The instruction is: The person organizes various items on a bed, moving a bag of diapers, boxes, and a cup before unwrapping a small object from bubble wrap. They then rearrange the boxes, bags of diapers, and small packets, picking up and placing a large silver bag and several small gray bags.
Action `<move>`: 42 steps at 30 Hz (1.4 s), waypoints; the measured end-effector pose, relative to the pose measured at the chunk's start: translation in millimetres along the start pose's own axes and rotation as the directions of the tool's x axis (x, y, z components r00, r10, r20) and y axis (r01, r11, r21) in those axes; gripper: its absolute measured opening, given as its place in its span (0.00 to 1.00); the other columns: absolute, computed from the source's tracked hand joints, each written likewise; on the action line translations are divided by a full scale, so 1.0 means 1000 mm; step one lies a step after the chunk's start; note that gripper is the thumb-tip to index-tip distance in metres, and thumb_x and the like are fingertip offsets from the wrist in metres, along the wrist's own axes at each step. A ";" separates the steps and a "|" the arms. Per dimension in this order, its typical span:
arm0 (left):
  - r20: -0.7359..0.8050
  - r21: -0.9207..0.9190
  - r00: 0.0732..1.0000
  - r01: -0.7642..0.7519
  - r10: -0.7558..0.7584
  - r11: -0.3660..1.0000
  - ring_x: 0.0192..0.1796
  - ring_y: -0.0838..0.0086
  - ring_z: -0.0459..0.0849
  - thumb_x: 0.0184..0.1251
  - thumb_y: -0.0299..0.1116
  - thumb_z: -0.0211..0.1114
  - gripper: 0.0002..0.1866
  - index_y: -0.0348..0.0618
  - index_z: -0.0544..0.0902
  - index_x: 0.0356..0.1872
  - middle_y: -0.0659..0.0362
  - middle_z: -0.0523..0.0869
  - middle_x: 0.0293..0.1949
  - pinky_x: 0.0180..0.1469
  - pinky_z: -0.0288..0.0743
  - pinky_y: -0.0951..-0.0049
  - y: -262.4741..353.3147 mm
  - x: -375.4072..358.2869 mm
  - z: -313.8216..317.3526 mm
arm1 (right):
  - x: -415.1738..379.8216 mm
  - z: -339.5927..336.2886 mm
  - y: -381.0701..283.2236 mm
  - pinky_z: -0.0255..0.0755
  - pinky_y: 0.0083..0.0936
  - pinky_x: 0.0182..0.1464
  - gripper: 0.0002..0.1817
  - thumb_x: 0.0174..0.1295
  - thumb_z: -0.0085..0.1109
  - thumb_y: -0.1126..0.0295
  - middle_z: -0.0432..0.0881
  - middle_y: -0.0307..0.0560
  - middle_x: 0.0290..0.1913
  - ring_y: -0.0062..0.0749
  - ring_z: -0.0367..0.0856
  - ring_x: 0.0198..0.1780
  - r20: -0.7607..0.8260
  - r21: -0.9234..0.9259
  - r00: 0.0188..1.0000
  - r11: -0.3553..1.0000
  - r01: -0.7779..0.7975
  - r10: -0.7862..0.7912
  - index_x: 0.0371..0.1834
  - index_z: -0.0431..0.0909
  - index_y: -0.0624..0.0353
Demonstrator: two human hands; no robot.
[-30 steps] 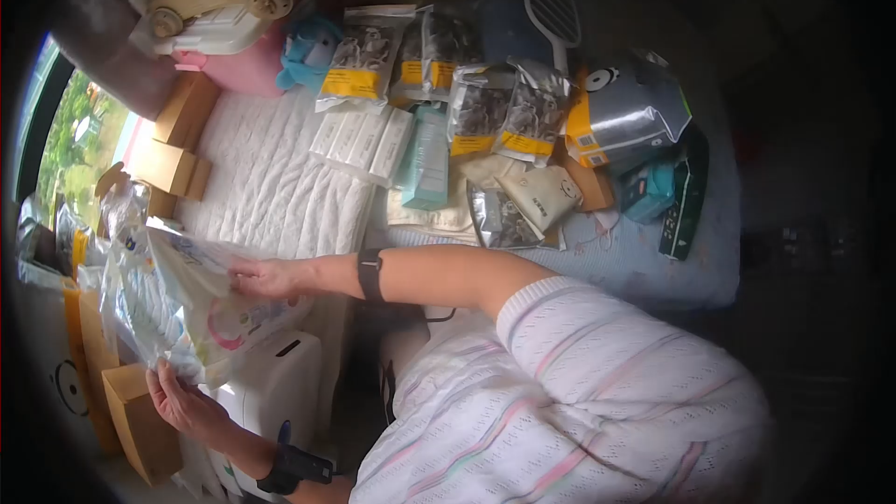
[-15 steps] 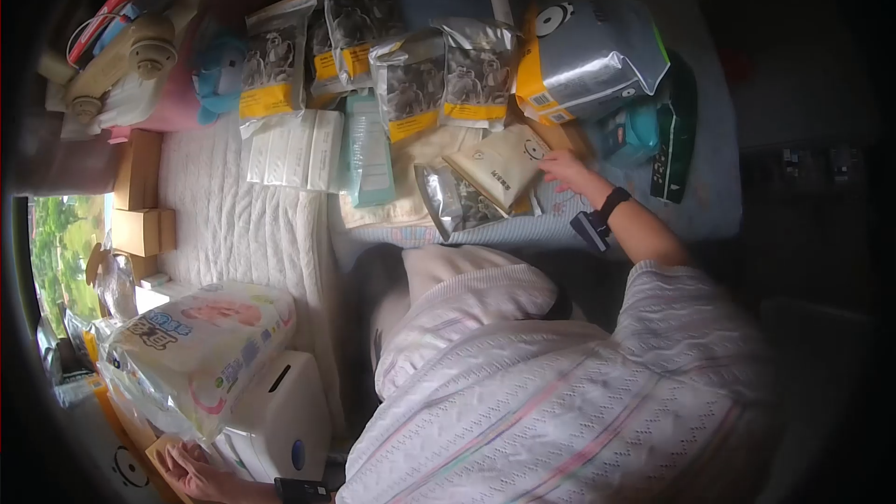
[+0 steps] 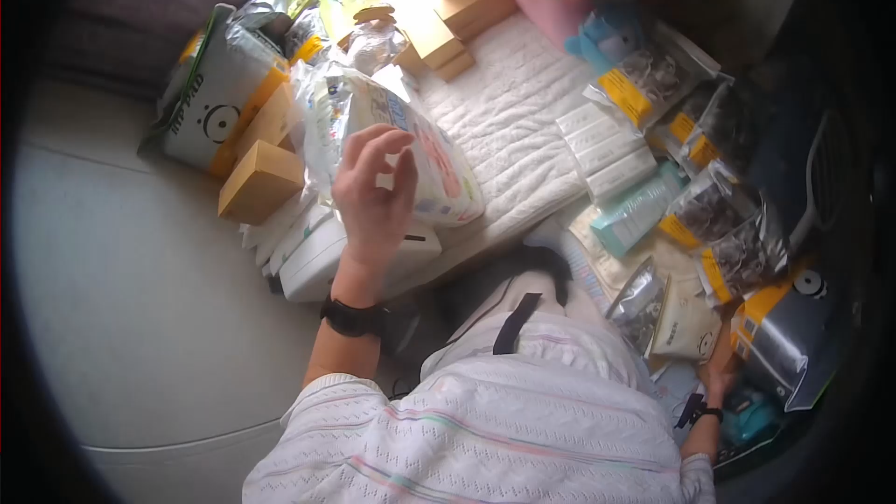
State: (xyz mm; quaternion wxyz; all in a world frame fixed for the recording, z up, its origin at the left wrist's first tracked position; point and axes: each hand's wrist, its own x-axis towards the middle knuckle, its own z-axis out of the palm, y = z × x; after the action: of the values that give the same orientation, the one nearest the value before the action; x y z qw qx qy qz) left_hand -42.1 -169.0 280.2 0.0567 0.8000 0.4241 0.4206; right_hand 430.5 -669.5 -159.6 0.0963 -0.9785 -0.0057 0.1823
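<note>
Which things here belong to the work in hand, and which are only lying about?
Seemingly in the work:
small brown box, at the right hand
cream pouch, beside that hand
large wrapped pack, behind the raised left hand

Lying about:
teal box
blue plush toy
pink tub

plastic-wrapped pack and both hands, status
Left hand raised over plastic-wrapped pack, fingers curled, empty. Right hand by beige pouch, grip unclear. Grey-yellow bag close by.
</note>
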 end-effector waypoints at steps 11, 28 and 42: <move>-0.041 -0.005 0.993 0.110 -0.110 0.994 0.33 0.78 0.77 0.52 0.16 0.59 0.09 0.39 0.80 0.34 0.59 0.80 0.38 0.31 0.70 0.81 -0.034 -0.012 -0.010 | -0.121 -0.209 -0.079 0.70 0.35 0.50 0.37 0.25 0.72 0.58 0.78 0.59 0.43 0.48 0.77 0.48 0.107 -0.309 0.978 0.929 0.205 -0.180 0.43 0.72 0.66; -0.125 -0.238 0.971 0.170 -0.204 0.956 0.39 0.70 0.76 0.51 0.11 0.54 0.10 0.35 0.78 0.33 0.53 0.78 0.37 0.41 0.68 0.78 -0.111 -0.048 -0.103 | -0.282 -0.221 -0.455 0.65 0.18 0.52 0.29 0.51 0.61 0.64 0.75 0.43 0.49 0.21 0.72 0.48 0.613 0.662 0.297 0.681 0.314 -0.732 0.54 0.67 0.69; -0.013 -0.090 0.856 0.514 -0.517 0.853 0.33 0.74 0.74 0.53 0.14 0.53 0.08 0.35 0.76 0.32 0.56 0.76 0.34 0.36 0.68 0.80 -0.162 -0.090 -0.114 | -0.364 0.000 -0.755 0.72 0.30 0.35 0.21 0.54 0.55 0.51 0.76 0.41 0.42 0.31 0.76 0.40 0.724 0.652 -0.079 0.717 -0.247 -0.685 0.47 0.70 0.50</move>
State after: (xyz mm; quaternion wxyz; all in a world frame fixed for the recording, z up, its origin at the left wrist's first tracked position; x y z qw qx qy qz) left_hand -252.2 -161.9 224.5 0.1927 0.6465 0.6059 0.4217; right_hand 108.7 54.8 113.7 0.4074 -0.4193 -0.1926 0.7881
